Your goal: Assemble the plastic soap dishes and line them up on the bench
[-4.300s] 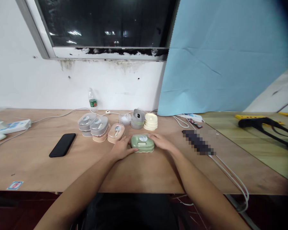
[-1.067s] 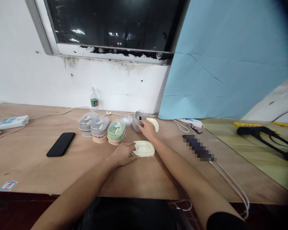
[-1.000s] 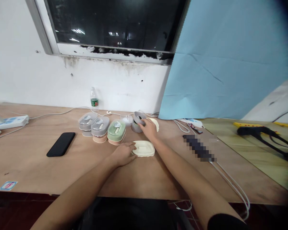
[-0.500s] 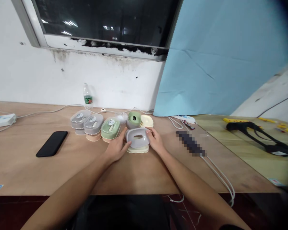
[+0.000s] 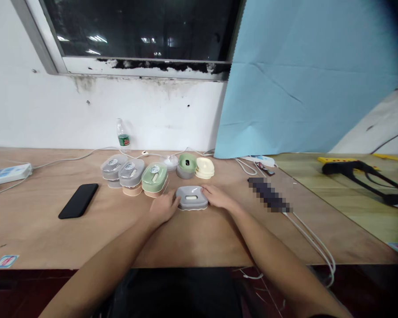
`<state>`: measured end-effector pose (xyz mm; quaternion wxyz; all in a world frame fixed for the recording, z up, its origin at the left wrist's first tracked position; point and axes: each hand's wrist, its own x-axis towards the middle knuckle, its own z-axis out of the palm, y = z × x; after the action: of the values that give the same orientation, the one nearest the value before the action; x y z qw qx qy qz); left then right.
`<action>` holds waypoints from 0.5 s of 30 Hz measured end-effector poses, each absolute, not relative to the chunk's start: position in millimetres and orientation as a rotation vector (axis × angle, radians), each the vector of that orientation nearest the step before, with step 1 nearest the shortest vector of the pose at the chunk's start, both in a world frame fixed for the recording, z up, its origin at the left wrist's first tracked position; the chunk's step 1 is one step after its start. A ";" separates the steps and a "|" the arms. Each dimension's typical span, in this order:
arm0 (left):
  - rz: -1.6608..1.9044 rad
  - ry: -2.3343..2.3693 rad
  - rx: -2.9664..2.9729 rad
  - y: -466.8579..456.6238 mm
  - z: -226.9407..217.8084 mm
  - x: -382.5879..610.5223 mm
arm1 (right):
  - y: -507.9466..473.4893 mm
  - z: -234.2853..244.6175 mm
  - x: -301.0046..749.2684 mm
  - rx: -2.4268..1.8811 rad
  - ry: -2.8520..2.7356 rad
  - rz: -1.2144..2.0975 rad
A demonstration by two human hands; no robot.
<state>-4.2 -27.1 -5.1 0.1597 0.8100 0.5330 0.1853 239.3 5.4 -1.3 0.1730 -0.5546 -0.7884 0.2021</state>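
A grey soap dish [image 5: 191, 201] with a pale slot in its middle rests on the table in front of me. My left hand [image 5: 163, 207] holds its left side, thumb along the near-left edge. On the right rim lie the curled fingers of my right hand [image 5: 216, 197]. Just beyond the left hand stands a green soap box [image 5: 154, 175] with a clear lid and an orange-pink base. Two grey lidded soap boxes [image 5: 131, 171] are beside it on the left. Behind the dish are green and grey dish parts [image 5: 187, 164] and a cream stack [image 5: 204, 167].
Clear lids [image 5: 169, 161] lie at the back. A black phone [image 5: 78, 201] is on the left, a plastic bottle [image 5: 123, 134] by the wall. On the right are a blurred dark object [image 5: 268, 194], white cables [image 5: 310, 243], a power strip [image 5: 260, 160] and a black strap-like frame [image 5: 361, 176].
The grey dish has come down from a tilted position above the cream piece and now sits level over it, hiding it. Both hands have lowered with it. The view has shifted slightly.
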 end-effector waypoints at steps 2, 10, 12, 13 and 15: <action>0.496 1.541 2.317 -26.6 -4.5 -4.0 | 6.6 -4.0 238.6 -1.573 -2.249 0.552; 0.579 1.446 2.333 -25.8 -6.4 -7.2 | 8.9 -7.6 234.7 -1.664 -2.097 0.408; 0.605 1.418 2.339 -25.7 -7.0 -7.8 | 7.9 -4.9 231.5 -1.712 -2.019 0.331; 0.613 1.410 2.339 -25.6 -7.2 -8.1 | 7.4 -3.3 229.7 -1.726 -1.990 0.297; 0.624 1.398 2.339 -25.4 -7.5 -8.4 | 7.0 -0.3 226.2 -1.729 -1.947 0.233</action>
<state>-8.4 -25.4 -7.5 0.1719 0.8242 0.4927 0.2200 226.2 7.0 -0.3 0.2607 -0.6385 -0.7190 0.0859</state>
